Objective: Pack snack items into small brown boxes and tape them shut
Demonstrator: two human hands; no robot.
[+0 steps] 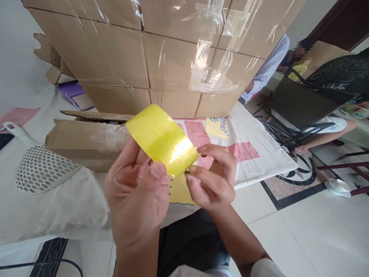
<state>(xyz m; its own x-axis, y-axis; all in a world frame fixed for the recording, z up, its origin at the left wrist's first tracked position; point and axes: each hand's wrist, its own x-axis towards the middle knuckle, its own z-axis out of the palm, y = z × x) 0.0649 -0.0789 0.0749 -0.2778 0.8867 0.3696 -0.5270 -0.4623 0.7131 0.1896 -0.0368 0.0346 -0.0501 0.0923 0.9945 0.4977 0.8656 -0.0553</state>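
A glossy yellow strip [157,132], bent and looking like film or tape, is held up at the middle of the head view. My left hand [138,192] grips its lower left side, thumb in front and fingers behind. My right hand [215,177] pinches the strip's lower right end between thumb and fingertips. Behind and below my hands lies a yellow sheet with blue print [181,191], partly hidden. Another printed yellow card [217,127] rests on the cloth farther back.
Stacked cardboard boxes [178,65] wrapped in clear film stand behind my hands. A long carton [83,134], a white perforated scoop [43,169] and a purple packet [73,94] are at left. At right are a co-worker's sleeve [272,61] and a seated person by a black chair [302,92].
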